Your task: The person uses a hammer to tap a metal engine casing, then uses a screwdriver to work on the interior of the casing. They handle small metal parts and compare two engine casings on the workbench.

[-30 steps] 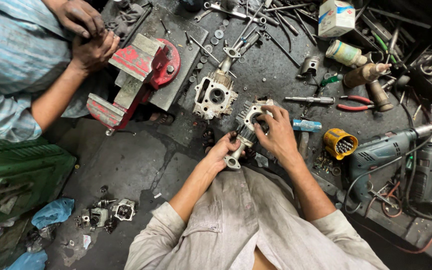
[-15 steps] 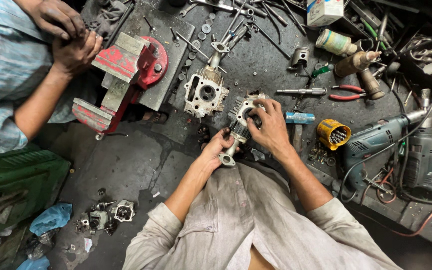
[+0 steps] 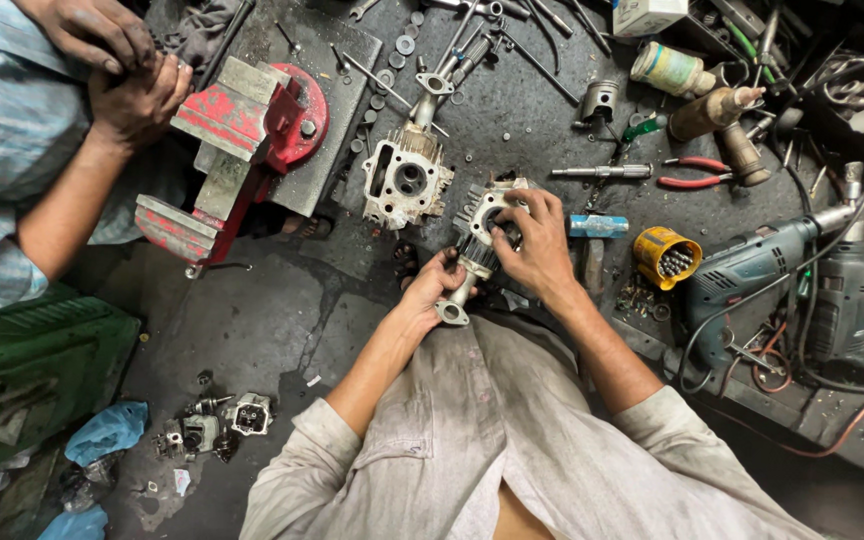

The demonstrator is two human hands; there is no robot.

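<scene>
A: What are the two hands doing?

B: The left hand [image 3: 430, 290] is gripping the lower end of a finned engine cylinder head [image 3: 480, 235], its fingers clamped around the pipe-like stub that is pointing toward the person. The right hand [image 3: 540, 245] is lying over the top of the same part, fingers curled onto its pale upper face.

A: Where is that part sitting?

B: It is being held just above the dark, greasy desk [image 3: 252, 330], near the middle of the scene, right in front of the person's lap.

A: What is lying around it?

B: Just to the left, a second cylinder head [image 3: 407, 180] is resting on the desk. Farther left, a red bench vise [image 3: 237, 150] is lying on a grey plate. To the right, a yellow tin of small bits [image 3: 667, 257] is standing beside a teal electric drill [image 3: 762, 265], and red-handled pliers [image 3: 694, 172] are lying farther off.

A: Anyone else nearby?

B: At the far left, another person in a striped shirt is pressing both hands [image 3: 127, 75] together beside the vise.
</scene>
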